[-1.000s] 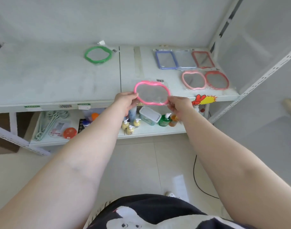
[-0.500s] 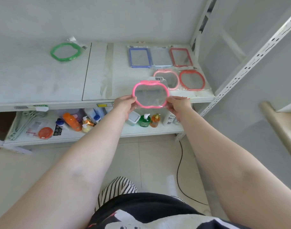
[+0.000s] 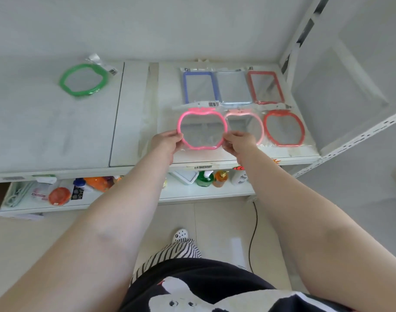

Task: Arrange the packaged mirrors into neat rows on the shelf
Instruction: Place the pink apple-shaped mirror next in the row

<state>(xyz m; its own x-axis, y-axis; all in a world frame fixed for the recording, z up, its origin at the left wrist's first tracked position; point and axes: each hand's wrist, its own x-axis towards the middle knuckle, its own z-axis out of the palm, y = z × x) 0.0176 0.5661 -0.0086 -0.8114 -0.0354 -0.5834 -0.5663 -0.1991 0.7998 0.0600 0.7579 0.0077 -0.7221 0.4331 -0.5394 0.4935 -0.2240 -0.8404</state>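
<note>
A bright pink apple-shaped packaged mirror [image 3: 202,129] is held by both hands over the white shelf [image 3: 134,122]. My left hand [image 3: 166,141] grips its left edge and my right hand [image 3: 238,143] grips its right edge. It sits just left of a pale pink apple mirror [image 3: 248,122] and a red apple mirror [image 3: 283,128] in the front row. Behind them lie a blue rectangular mirror [image 3: 198,87], a light blue one [image 3: 234,88] and a red one [image 3: 265,87]. A green apple mirror [image 3: 83,79] lies alone at the far left.
A lower shelf [image 3: 206,192] holds bottles, a white box and an orange lid. A white upright post [image 3: 298,34] borders the shelf at the right. A black cable [image 3: 252,235] runs across the tiled floor.
The pink apple mirror has moved forward and down from the shelf's front edge into the front row, next to the pale pink one. The view has shifted closer.
</note>
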